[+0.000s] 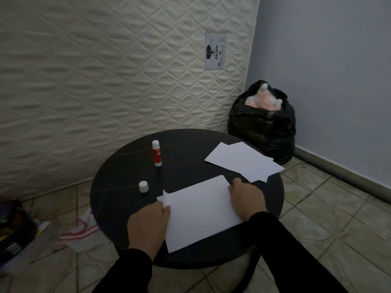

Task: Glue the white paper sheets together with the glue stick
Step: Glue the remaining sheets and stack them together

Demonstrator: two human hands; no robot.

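Observation:
Two stacked white paper sheets (198, 210) lie on the near part of a round dark table (190, 144); the lower sheet peeks out at the left corner. My left hand (148, 223) grips the stack's left edge, thumb on top. My right hand (246, 197) holds the right edge, thumb on the paper. An uncapped red and white glue stick (156, 153) stands upright at the table's far left. Its white cap (143, 186) stands apart, nearer to me. More white sheets (243, 161) lie overlapped at the far right of the table, jutting over its rim.
A quilted cream mattress (105, 70) leans upright behind the table. A black plastic bag (262, 127) with something pink inside sits in the corner by the blue wall. On the tiled floor at the left are a white and red cloth (82, 231) and dark clutter (12, 225).

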